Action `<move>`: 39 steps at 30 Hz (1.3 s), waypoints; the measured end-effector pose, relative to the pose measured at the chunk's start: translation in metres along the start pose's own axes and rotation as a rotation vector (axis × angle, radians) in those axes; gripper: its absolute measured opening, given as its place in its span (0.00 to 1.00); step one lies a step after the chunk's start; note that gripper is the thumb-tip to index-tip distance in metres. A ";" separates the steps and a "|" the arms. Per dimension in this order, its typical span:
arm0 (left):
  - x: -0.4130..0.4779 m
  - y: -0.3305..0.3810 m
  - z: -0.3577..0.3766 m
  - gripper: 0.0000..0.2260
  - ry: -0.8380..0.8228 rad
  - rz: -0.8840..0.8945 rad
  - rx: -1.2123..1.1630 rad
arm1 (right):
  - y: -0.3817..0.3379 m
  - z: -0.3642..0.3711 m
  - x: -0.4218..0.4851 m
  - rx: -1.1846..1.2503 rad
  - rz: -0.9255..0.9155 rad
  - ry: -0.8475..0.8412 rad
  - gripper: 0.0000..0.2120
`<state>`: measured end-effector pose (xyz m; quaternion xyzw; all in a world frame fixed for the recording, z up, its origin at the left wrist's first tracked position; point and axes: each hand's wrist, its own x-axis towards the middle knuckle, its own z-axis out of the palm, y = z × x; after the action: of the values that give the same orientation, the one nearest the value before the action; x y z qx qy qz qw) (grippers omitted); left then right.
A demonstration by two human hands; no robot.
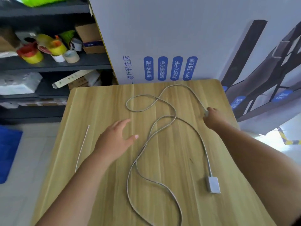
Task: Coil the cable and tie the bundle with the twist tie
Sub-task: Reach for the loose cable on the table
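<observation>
- Head view, task status: coiling is not yet started. The cable [162,128] is lying loose in wandering loops across the middle and right of the tabletop [101,185], running from the far edge down past the near edge.
- Its grey block-shaped connector [213,184] is resting near the right edge, towards the near side.
- The right hand [213,119] is reaching to the cable's other end near the far-right corner; fingers appear to be closing on it, but a firm grip cannot be confirmed.
- The left hand [117,141] is hovering open and empty, palm down, just left of the cable.
- The twist tie [82,148] is lying straight and untouched near the left edge. Judgement: all coiling and tying is remaining.
- Surroundings: the light wood-grain tabletop is standing against a large printed carton [162,38]; dark shelving [48,66] holding tape rolls is standing off the far-left corner.
</observation>
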<state>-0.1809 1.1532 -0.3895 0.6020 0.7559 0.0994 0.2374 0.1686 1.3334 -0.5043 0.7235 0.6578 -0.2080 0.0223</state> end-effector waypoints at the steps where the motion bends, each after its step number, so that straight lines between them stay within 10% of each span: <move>1: 0.003 -0.001 0.005 0.30 0.007 -0.019 -0.017 | 0.008 0.013 0.020 -0.018 0.016 0.003 0.18; 19: 0.033 -0.021 0.054 0.24 -0.094 -0.140 -0.132 | 0.031 0.060 0.061 -0.001 0.123 -0.092 0.10; 29: 0.034 0.066 0.038 0.34 -0.239 -0.007 -0.464 | -0.044 -0.073 -0.104 0.715 -0.282 0.201 0.05; 35: 0.024 0.137 0.004 0.41 -0.095 0.161 -0.553 | -0.095 -0.192 -0.203 1.323 -0.421 0.082 0.12; 39: 0.013 0.160 -0.005 0.27 -0.062 0.267 -0.405 | -0.130 -0.253 -0.244 1.744 -0.582 -0.073 0.10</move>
<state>-0.0471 1.2074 -0.3186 0.6395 0.6265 0.2608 0.3612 0.1004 1.1978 -0.1616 0.2830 0.4231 -0.6505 -0.5637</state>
